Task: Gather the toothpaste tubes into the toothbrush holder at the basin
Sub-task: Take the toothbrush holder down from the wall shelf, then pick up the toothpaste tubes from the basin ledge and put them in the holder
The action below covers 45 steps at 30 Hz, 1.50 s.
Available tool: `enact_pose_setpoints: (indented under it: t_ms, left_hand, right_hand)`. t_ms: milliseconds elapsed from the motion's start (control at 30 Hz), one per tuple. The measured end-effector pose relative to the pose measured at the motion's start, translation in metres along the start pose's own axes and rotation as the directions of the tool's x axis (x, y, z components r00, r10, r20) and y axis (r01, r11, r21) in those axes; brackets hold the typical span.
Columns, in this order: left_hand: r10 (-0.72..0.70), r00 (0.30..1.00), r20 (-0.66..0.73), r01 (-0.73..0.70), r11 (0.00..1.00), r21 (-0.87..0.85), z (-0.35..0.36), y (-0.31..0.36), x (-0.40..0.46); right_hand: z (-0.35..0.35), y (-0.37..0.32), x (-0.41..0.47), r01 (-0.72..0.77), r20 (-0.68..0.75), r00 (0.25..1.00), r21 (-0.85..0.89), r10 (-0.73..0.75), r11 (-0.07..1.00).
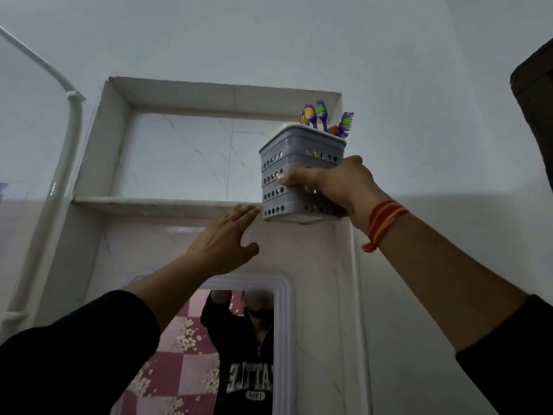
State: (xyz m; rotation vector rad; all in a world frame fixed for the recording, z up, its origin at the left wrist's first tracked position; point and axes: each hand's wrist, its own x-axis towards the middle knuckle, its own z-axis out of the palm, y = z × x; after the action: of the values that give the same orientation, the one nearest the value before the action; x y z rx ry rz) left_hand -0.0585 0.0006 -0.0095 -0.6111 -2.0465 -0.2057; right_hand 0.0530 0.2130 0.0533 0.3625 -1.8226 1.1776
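Grey perforated plastic is filling the right of centre of the frame: the toothbrush holder [302,178] is being gripped around its lower half by the right hand [332,184], thumb on the near face and fingers wrapped behind. It is standing upright, long axis vertical, at the right end of the marble shelf [155,205] of a wall niche; its base is level with the shelf's front edge, though I cannot tell whether it is resting there or hanging just clear. 3 purple toothbrushes [321,116] are poking out of its top.

Lower and to the left, the left hand [224,238] is reaching up empty, fingers spread wide, fingertips just beside the holder's bottom left corner. So the holder is lying up and to the right of that hand, and the right hand is plainly the nearer one, already carrying it.

No toothpaste tubes are showing. A mirror [239,348] is hanging below, at lower centre.
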Motion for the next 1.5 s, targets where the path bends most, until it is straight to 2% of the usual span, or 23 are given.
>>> enact_pose_setpoints:
  t_ms: [167, 300, 400, 533, 700, 800, 867, 1033, 1200, 1267, 1433, 1500]
  left_hand:
    - [-0.072, 0.997, -0.005, 0.071, 0.992, -0.103, 0.004, -0.002, -0.063]
    - [-0.117, 0.992, 0.053, 0.125, 0.977, -0.171, 0.025, -0.011, -0.125]
    - [-0.130, 0.981, 0.142, 0.162, 0.957, -0.242, 0.049, -0.018, -0.176]
    - [-0.128, 0.946, 0.299, 0.230, 0.913, -0.336, 0.096, -0.031, -0.251]
    - [-0.201, 0.818, 0.539, 0.408, 0.864, -0.296, 0.163, -0.034, -0.340]
    - [-0.169, 0.713, 0.681, 0.465, 0.841, -0.278, 0.206, -0.042, -0.384]
    - [-0.135, 0.617, 0.775, 0.489, 0.838, -0.243, 0.237, -0.047, -0.409]
    - [-0.020, 0.348, 0.937, 0.477, 0.865, -0.159, 0.306, -0.053, -0.460]
    - [0.112, 0.168, 0.979, 0.387, 0.906, -0.170, 0.354, -0.040, -0.488]
    - [0.160, 0.135, 0.978, 0.337, 0.921, -0.197, 0.371, -0.031, -0.496]
    - [0.225, 0.172, 0.959, 0.116, 0.962, -0.246, 0.391, -0.006, -0.502]
    - [0.233, 0.155, 0.960, 0.062, 0.968, -0.244, 0.394, -0.001, -0.500]
  right_hand:
    - [0.017, 0.042, -0.060, -0.001, 0.118, 0.993, 0.027, -0.002, 1.000]
    - [0.053, 0.095, -0.120, -0.118, 0.129, 0.986, 0.089, 0.106, 0.989]
    - [0.081, 0.133, -0.181, -0.168, 0.111, 0.981, 0.112, 0.156, 0.979]
    - [0.117, 0.182, -0.270, -0.207, 0.085, 0.976, 0.059, 0.201, 0.977]
    - [0.154, 0.248, -0.389, -0.381, 0.011, 0.925, -0.003, 0.381, 0.925]
    - [0.166, 0.279, -0.455, -0.544, -0.058, 0.839, -0.071, 0.541, 0.836]
    - [0.171, 0.297, -0.495, -0.634, -0.105, 0.773, -0.115, 0.625, 0.765]
    - [0.180, 0.330, -0.580, -0.791, -0.204, 0.611, -0.125, 0.765, 0.599]
    - [0.185, 0.343, -0.629, -0.837, -0.225, 0.546, -0.104, 0.807, 0.537]
    - [0.187, 0.345, -0.641, -0.840, -0.203, 0.543, -0.120, 0.815, 0.529]
    - [0.191, 0.353, -0.662, -0.867, -0.134, 0.492, -0.161, 0.860, 0.471]
    - [0.189, 0.360, -0.667, -0.864, -0.117, 0.487, -0.208, 0.865, 0.459]
